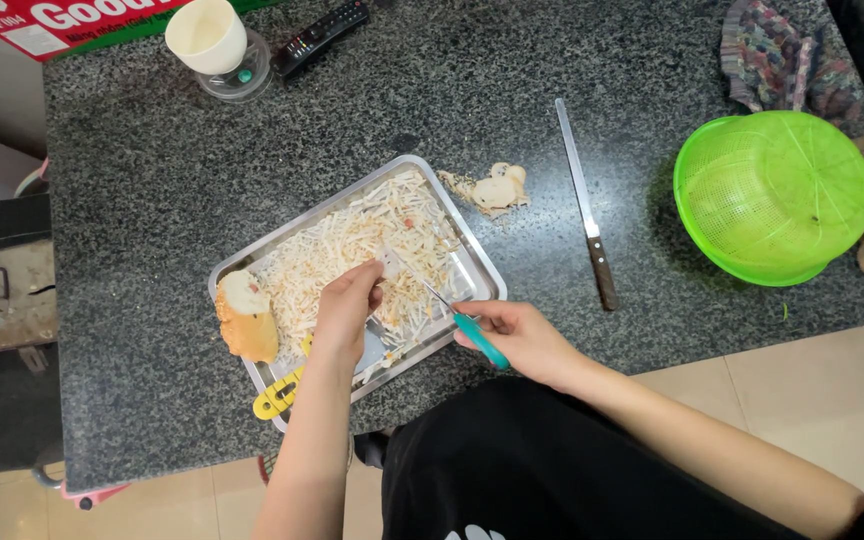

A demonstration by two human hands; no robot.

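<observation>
A metal tray (480, 262) lies on the dark granite counter, filled with pale shredded vegetable (352, 245). My left hand (344, 310) reaches into the tray and pinches a thin pale slice above a yellow-handled grater (282, 393) that lies in the tray. My right hand (517, 335) grips a small teal-handled knife (472, 335), its blade pointing toward the slice. A peeled chunk of the vegetable (247, 315) rests at the tray's left end.
A long wooden-handled knife (585, 205) lies right of the tray, with peel scraps (495, 188) between them. A green colander (772, 195) sits upside down at the right, cloths behind it. A cream cup (208, 35), a remote control (320, 35) and a red box stand at the far edge.
</observation>
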